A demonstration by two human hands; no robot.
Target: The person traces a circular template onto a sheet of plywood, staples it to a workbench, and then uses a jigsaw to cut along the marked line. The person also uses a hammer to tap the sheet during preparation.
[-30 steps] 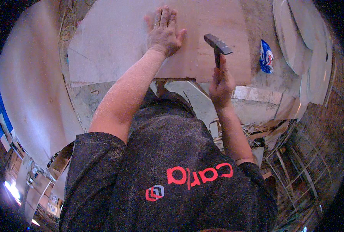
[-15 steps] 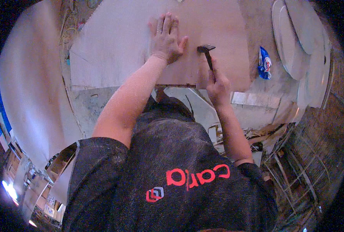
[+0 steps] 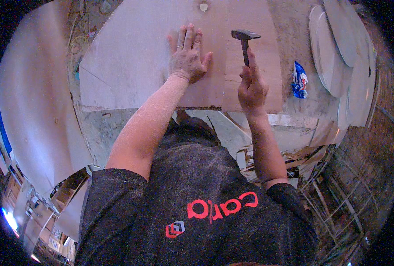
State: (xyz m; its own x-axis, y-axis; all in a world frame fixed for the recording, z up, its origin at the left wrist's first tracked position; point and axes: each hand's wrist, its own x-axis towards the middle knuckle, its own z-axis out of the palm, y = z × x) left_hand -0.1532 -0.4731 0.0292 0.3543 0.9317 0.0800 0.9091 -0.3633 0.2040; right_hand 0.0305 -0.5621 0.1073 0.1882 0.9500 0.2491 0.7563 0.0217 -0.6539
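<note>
A large pale wooden sheet (image 3: 126,66) lies across the work surface, with a browner panel (image 3: 254,88) alongside it at the right; a straight seam runs between the two. My left hand (image 3: 189,60) rests flat on the pale sheet, fingers stretched out and thumb apart, left of that seam. Above the browner panel my right hand (image 3: 252,91) is closed round the handle of a hammer (image 3: 245,35). The dark metal head points away from me, raised off the wood as far as I can see.
A crumpled blue and white packet (image 3: 299,80) lies right of the panel. Several rounded thin boards (image 3: 325,53) are stacked at the far right. A big curved sheet (image 3: 37,97) stands at the left. Scrap wood (image 3: 310,157) lies in a heap below the table's right side.
The hammer has risen and moved away from me in my right hand, its head turning level. My left hand stays flat on the sheet. The whole view has shifted slightly.
</note>
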